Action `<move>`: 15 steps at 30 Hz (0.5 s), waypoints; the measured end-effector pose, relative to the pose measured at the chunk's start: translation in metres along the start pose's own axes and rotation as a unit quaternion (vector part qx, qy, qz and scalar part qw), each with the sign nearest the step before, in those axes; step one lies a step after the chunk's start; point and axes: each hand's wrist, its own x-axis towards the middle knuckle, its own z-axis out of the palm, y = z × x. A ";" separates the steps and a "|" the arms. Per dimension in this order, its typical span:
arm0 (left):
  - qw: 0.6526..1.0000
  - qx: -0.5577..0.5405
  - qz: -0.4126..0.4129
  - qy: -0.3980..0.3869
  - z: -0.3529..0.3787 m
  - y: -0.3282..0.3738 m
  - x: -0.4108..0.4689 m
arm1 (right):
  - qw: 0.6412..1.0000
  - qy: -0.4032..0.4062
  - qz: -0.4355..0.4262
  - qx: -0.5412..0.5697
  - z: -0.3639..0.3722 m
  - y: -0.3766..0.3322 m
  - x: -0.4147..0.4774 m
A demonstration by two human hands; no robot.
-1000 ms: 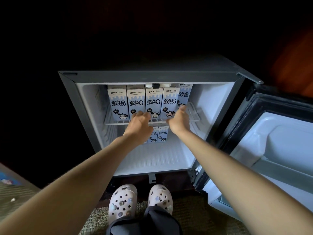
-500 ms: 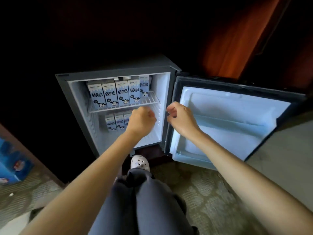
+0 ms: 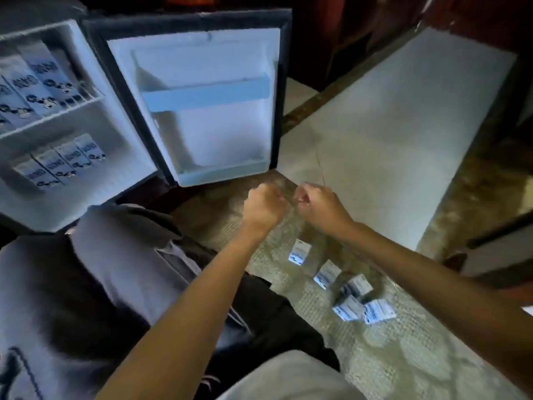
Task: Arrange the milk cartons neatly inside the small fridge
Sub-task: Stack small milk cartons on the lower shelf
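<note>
The small fridge [image 3: 115,90] stands open at the upper left, its door [image 3: 202,111] swung wide. A row of white-and-blue milk cartons [image 3: 31,82] stands on its wire shelf. A second row of cartons [image 3: 62,163] stands on the fridge floor below. Several more cartons [image 3: 350,293] lie loose on the carpet at the lower right. My left hand [image 3: 264,206] and my right hand [image 3: 320,207] hover side by side above the carpet, in front of the door. Both have curled fingers and hold nothing.
My knees in grey and dark clothing [image 3: 109,284] fill the lower left. Patterned carpet [image 3: 403,356] covers the floor, with a pale tiled strip [image 3: 389,125] to the right. Dark wooden furniture [image 3: 360,30] stands behind the door.
Both hands have pulled back from the fridge shelf and curled up. The view has swung right, so the fridge now sits at the left and loose cartons on the carpet appear.
</note>
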 end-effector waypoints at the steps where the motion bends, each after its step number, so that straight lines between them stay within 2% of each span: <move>1: 1.000 0.017 0.009 -0.023 0.019 0.002 -0.004 | 1.000 -0.005 0.021 0.007 0.007 0.020 -0.010; 6: 0.985 0.073 0.012 -0.153 0.086 -0.004 -0.013 | 0.984 -0.049 0.173 0.005 0.064 0.113 -0.047; 10: 0.973 0.096 -0.008 -0.211 0.112 -0.014 -0.016 | 0.961 -0.121 0.251 0.002 0.107 0.167 -0.063; 15: 0.965 0.108 -0.041 -0.236 0.127 -0.023 -0.014 | 0.947 -0.170 0.267 -0.046 0.144 0.193 -0.054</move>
